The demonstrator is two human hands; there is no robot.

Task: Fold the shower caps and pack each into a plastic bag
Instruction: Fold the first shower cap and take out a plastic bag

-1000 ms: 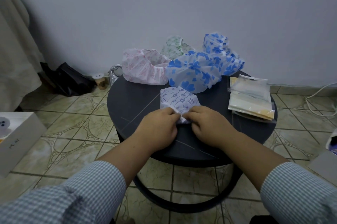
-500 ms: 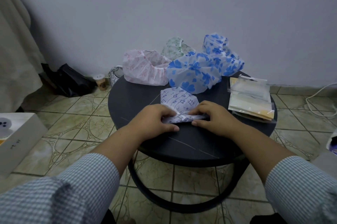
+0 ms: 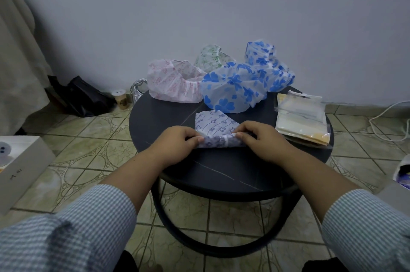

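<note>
The folding step is in hand: at the centre of the frame, on the round dark desk, the left hand and right hand pinch the near fold of the purple-printed shower cap. Next, I judge, comes another fold, then a plastic bag from the stack of bags at right. Since a second ago the hands have spread apart and the fold has widened.

round dark table | on it: purple-print cap, pink cap, blue-flowered caps, bag stack
</note>
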